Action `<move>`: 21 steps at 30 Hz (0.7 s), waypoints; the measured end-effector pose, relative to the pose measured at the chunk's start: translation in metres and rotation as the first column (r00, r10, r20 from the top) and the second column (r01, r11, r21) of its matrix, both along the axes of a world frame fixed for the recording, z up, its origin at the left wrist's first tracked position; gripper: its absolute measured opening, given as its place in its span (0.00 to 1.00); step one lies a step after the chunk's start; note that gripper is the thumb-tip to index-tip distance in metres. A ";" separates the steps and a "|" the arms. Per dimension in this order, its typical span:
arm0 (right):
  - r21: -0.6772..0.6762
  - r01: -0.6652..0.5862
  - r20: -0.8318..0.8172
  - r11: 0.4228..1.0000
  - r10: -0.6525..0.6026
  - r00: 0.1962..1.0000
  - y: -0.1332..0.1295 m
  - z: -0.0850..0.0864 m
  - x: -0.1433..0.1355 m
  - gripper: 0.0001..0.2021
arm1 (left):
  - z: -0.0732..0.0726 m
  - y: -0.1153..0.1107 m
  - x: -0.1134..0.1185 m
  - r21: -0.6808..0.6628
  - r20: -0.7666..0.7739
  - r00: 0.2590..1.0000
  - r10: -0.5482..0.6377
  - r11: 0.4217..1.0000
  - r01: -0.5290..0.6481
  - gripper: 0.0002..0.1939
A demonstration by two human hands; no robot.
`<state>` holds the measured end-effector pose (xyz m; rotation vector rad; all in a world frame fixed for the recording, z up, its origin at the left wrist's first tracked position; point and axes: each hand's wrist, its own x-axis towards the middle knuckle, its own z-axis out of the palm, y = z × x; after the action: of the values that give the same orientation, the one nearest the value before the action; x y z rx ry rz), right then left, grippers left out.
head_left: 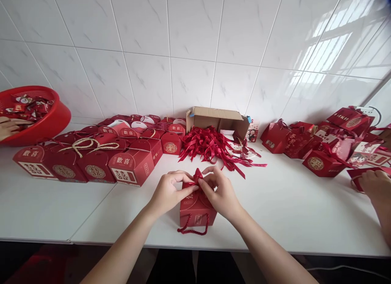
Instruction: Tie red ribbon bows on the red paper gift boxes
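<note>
A red gift box (198, 214) stands upright on the white table near its front edge, its dark red cord handle (195, 232) hanging down the side facing me. On top of the box sits a red ribbon (198, 176). My left hand (174, 190) pinches this ribbon between thumb and fingers from the left. From the right, my right hand (218, 190) grips the same ribbon, thumb and forefinger closed. The fingers partly cover the ribbon, so the form of its knot cannot be made out.
Rows of red gift boxes (128, 166) fill the left. Behind my hands, loose red ribbons (204, 143) spill from a cardboard box (218, 112). A red basket (62, 115) holds small packets, with another person's hand inside. More boxes (324, 160) and another person's hand (375, 184) are right.
</note>
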<state>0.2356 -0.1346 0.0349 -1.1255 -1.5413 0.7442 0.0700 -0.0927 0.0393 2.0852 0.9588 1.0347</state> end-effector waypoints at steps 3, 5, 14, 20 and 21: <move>0.032 0.025 -0.002 0.999 -0.025 1.000 0.000 -0.004 -0.001 0.11 | -0.001 -0.002 -0.002 0.032 -0.028 0.999 -0.019 0.999 0.019 0.06; 0.069 0.021 0.044 0.997 -0.024 0.999 -0.001 -0.004 -0.001 0.08 | -0.001 -0.003 -0.004 0.040 -0.040 0.999 -0.025 0.999 0.026 0.05; 0.250 0.078 0.247 0.965 -0.142 0.959 -0.003 -0.006 0.004 0.07 | -0.004 -0.004 -0.004 0.015 -0.052 0.999 -0.012 1.000 0.013 0.07; 0.219 0.028 0.281 0.975 -0.090 0.956 -0.006 -0.004 0.007 0.10 | -0.005 -0.004 -0.003 -0.052 -0.004 1.000 -0.014 0.999 0.014 0.08; 0.202 0.007 0.281 0.979 -0.065 0.957 -0.007 -0.003 0.008 0.10 | -0.005 -0.004 -0.003 -0.049 -0.005 1.000 -0.013 0.999 0.013 0.08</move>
<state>0.2432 -0.1417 0.0319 -1.1435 -1.7884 0.4012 0.0666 -0.0964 0.0344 2.0524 0.9628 0.9899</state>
